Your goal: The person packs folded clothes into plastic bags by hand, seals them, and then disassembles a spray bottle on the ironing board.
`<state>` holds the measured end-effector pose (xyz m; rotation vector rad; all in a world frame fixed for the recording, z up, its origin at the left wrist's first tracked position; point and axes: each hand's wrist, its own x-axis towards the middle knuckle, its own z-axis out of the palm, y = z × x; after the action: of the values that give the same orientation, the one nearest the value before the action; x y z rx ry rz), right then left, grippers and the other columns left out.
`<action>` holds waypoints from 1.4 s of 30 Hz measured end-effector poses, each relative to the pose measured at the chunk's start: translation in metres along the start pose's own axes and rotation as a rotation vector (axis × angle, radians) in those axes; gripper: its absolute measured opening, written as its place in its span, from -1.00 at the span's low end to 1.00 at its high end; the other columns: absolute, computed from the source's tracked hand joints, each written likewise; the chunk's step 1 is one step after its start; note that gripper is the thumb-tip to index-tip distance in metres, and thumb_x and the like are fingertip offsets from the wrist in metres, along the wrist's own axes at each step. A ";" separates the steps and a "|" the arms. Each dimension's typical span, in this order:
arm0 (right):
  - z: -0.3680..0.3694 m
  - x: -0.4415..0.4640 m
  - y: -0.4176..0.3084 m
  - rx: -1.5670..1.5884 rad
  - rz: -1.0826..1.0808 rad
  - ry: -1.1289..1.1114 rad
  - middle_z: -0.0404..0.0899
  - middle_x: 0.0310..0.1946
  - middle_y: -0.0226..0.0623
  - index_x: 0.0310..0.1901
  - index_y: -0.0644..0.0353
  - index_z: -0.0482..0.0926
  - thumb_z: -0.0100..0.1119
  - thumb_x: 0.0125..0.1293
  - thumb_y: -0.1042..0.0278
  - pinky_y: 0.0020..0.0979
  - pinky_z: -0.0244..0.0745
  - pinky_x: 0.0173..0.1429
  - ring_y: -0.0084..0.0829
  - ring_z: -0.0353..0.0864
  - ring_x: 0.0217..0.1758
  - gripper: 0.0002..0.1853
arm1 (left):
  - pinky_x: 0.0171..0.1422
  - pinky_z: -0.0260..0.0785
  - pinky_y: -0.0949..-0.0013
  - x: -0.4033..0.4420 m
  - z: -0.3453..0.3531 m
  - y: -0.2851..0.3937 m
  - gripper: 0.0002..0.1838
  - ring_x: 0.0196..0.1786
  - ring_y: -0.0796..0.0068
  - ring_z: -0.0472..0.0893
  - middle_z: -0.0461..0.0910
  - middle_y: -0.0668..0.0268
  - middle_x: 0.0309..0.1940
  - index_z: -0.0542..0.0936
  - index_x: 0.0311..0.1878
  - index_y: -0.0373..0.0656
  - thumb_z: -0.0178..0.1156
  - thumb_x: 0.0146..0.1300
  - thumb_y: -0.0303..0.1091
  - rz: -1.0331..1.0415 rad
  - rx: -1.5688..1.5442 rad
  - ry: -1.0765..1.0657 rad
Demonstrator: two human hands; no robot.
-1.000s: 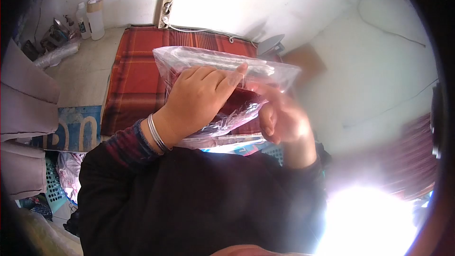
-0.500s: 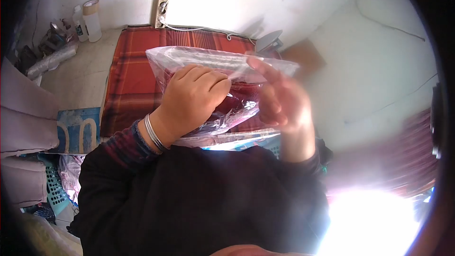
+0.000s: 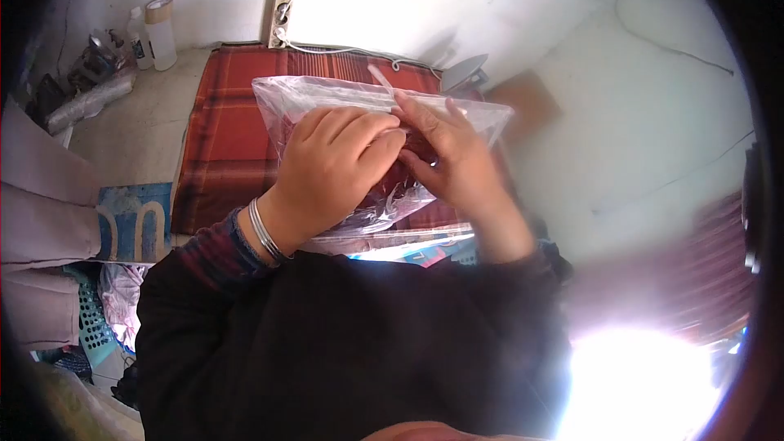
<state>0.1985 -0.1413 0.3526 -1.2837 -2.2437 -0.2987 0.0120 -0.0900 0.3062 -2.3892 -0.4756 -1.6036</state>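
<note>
A clear plastic bag (image 3: pixel 482 114) with dark red, folded-looking contents lies tilted in front of me on the red plaid cloth. My left hand (image 3: pixel 339 151) is closed over the bag's upper middle, its fingers curled and knuckles up. Close by on the right, my right hand (image 3: pixel 453 151) reaches over the bag with index finger stretched and thumb apart, tips near my left fingers. A narrow whitish strip (image 3: pixel 380 77) sticks up beyond the right index fingertip; whether it is stuck to the finger or to the bag, I cannot tell.
The red plaid cloth (image 3: pixel 220 155) covers the surface under the bag. A power strip (image 3: pixel 279 20) with a white cable stands against the wall. Two bottles, one a white cylinder (image 3: pixel 161 37), stand at the back left. A blue panel (image 3: pixel 135 220) is at the left.
My right hand has moved left from the bag's right side to beside my left fingers. The whitish strip now stands up clearly. My left hand has barely moved on the bag.
</note>
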 end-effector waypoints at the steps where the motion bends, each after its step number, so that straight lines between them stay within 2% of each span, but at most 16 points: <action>1: 0.005 -0.001 0.002 0.056 0.039 -0.018 0.64 0.01 -0.26 0.32 -0.03 0.36 0.32 0.12 0.45 0.04 0.35 0.30 -0.22 0.63 0.07 -0.32 | -0.08 0.42 0.29 -0.003 -0.004 0.004 -0.81 -0.20 0.39 0.60 0.60 0.36 -0.25 0.61 -0.22 -0.13 0.20 0.06 -0.40 0.038 0.009 -0.009; 2: 0.011 -0.001 0.006 0.059 0.023 0.079 0.69 -0.12 -0.28 0.31 0.00 0.38 0.29 0.15 0.48 -0.07 0.47 0.19 -0.26 0.68 -0.03 -0.35 | -0.07 0.43 0.28 -0.006 -0.007 0.008 -0.79 -0.19 0.37 0.60 0.60 0.35 -0.21 0.63 -0.20 -0.13 0.23 0.05 -0.44 0.075 0.020 -0.019; 3: 0.014 -0.002 0.007 0.065 0.010 0.078 0.69 -0.12 -0.28 0.31 0.00 0.38 0.29 0.15 0.48 -0.07 0.47 0.19 -0.26 0.68 -0.03 -0.35 | -0.07 0.43 0.28 -0.009 -0.006 0.011 -0.79 -0.19 0.37 0.60 0.60 0.35 -0.21 0.63 -0.20 -0.13 0.23 0.05 -0.44 0.070 0.033 -0.017; 5: 0.020 -0.005 0.010 0.255 0.171 0.171 0.71 -0.24 -0.26 0.30 0.06 0.39 0.24 0.17 0.53 -0.22 0.56 0.02 -0.25 0.70 -0.13 -0.39 | -0.04 0.44 0.31 -0.016 0.002 0.015 -0.78 -0.17 0.41 0.60 0.59 0.38 -0.19 0.64 -0.16 -0.11 0.21 0.08 -0.42 0.108 -0.004 -0.102; 6: 0.023 -0.005 0.012 0.247 0.108 0.213 0.71 -0.28 -0.26 0.28 0.11 0.41 0.23 0.17 0.57 -0.31 0.58 -0.08 -0.26 0.71 -0.18 -0.41 | 0.06 0.42 0.30 -0.017 0.004 0.014 -0.71 -0.06 0.42 0.58 0.57 0.37 -0.10 0.62 -0.08 -0.11 0.22 0.08 -0.36 0.125 0.053 -0.127; 13: 0.034 -0.008 0.023 0.118 -0.126 0.396 0.70 -0.29 -0.27 0.29 0.11 0.39 0.20 0.13 0.63 -0.22 0.59 -0.04 -0.25 0.70 -0.24 -0.37 | 0.14 0.33 0.21 0.001 -0.008 0.022 -0.49 0.07 0.39 0.49 0.51 0.36 0.02 0.56 0.04 -0.09 0.33 -0.02 -0.16 -0.028 0.237 -0.331; 15: 0.036 -0.009 0.026 0.103 -0.170 0.414 0.70 -0.26 -0.26 0.28 0.10 0.40 0.20 0.11 0.63 -0.19 0.59 -0.03 -0.24 0.71 -0.22 -0.37 | 0.05 0.34 0.24 0.010 -0.008 0.019 -0.44 -0.03 0.37 0.52 0.54 0.32 -0.09 0.56 -0.04 -0.12 0.39 -0.12 -0.07 -0.056 0.219 -0.362; 19: 0.034 -0.010 0.025 0.033 -0.273 0.408 0.68 -0.17 -0.23 0.26 0.07 0.43 0.19 0.09 0.60 -0.15 0.59 -0.01 -0.23 0.71 -0.13 -0.38 | 0.00 0.36 0.20 0.012 -0.010 0.010 -0.38 -0.05 0.31 0.56 0.57 0.26 -0.12 0.57 -0.04 -0.14 0.43 -0.17 0.00 -0.188 0.232 -0.410; 21: 0.033 -0.013 0.022 0.026 -0.270 0.385 0.69 -0.17 -0.23 0.25 0.07 0.44 0.17 0.12 0.58 -0.15 0.58 0.00 -0.24 0.70 -0.10 -0.41 | -0.02 0.39 0.16 0.017 -0.014 0.009 -0.34 -0.07 0.22 0.60 0.60 0.19 -0.12 0.57 -0.01 -0.15 0.43 -0.15 0.06 -0.326 0.236 -0.597; 25: 0.034 -0.018 0.014 -0.027 -0.239 0.310 0.68 -0.14 -0.23 0.22 0.08 0.47 0.11 0.18 0.53 -0.17 0.57 0.03 -0.27 0.70 -0.04 -0.49 | 0.00 0.41 0.14 0.016 -0.012 0.005 -0.31 -0.08 0.18 0.62 0.62 0.15 -0.12 0.57 0.01 -0.17 0.43 -0.16 0.08 -0.295 0.214 -0.432; 27: 0.036 -0.020 0.014 -0.021 -0.230 0.312 0.68 -0.14 -0.24 0.20 0.09 0.48 0.10 0.20 0.52 -0.17 0.57 0.04 -0.27 0.69 -0.04 -0.52 | 0.27 0.29 0.05 0.018 -0.018 0.005 -0.26 0.15 0.06 0.52 0.55 0.08 0.09 0.51 0.18 -0.18 0.40 -0.07 0.01 -0.389 0.118 -0.553; 28: 0.037 -0.022 0.015 -0.016 -0.219 0.314 0.69 -0.13 -0.24 0.19 0.10 0.49 0.09 0.21 0.52 -0.18 0.57 0.05 -0.27 0.69 -0.03 -0.54 | 0.27 0.29 0.05 0.018 -0.020 0.001 -0.26 0.15 0.06 0.52 0.55 0.08 0.09 0.51 0.18 -0.18 0.40 -0.07 0.01 -0.388 0.118 -0.555; 34: 0.047 -0.027 0.031 0.011 -0.302 0.386 0.68 -0.11 -0.25 0.18 0.10 0.47 0.11 0.21 0.52 -0.20 0.56 0.07 -0.26 0.69 -0.03 -0.55 | 0.26 0.30 0.11 0.002 -0.045 -0.033 -0.40 0.13 0.08 0.53 0.55 0.10 0.10 0.50 0.19 -0.19 0.26 0.12 -0.07 -0.223 0.156 -0.641; 37: 0.048 -0.028 0.034 0.018 -0.324 0.406 0.68 -0.10 -0.23 0.19 0.10 0.44 0.12 0.19 0.55 -0.21 0.56 0.07 -0.25 0.69 -0.03 -0.52 | -0.03 0.46 0.25 -0.007 -0.063 -0.044 -0.53 -0.10 0.26 0.63 0.64 0.26 -0.13 0.57 0.06 -0.12 0.26 0.13 -0.08 0.077 0.421 -0.513; 41: 0.052 -0.027 0.035 0.022 -0.346 0.449 0.68 -0.09 -0.22 0.22 0.09 0.39 0.11 0.19 0.56 -0.20 0.56 0.06 -0.24 0.69 -0.02 -0.49 | 0.04 0.43 0.26 -0.010 -0.082 -0.046 -0.52 -0.12 0.35 0.61 0.62 0.34 -0.14 0.57 0.03 -0.07 0.32 0.05 -0.07 0.164 0.432 -0.345; 42: 0.054 -0.026 0.036 0.032 -0.361 0.472 0.67 -0.10 -0.21 0.23 0.09 0.38 0.12 0.19 0.57 -0.19 0.56 0.06 -0.22 0.69 -0.03 -0.47 | 0.09 0.39 0.18 -0.008 -0.081 -0.034 -0.53 -0.06 0.33 0.60 0.61 0.34 -0.10 0.58 -0.01 -0.08 0.33 0.03 -0.07 0.125 0.462 -0.277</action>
<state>0.2214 -0.1180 0.2904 -0.6887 -2.0379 -0.6244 -0.0734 -0.0887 0.3292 -2.2296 -0.6499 -0.9807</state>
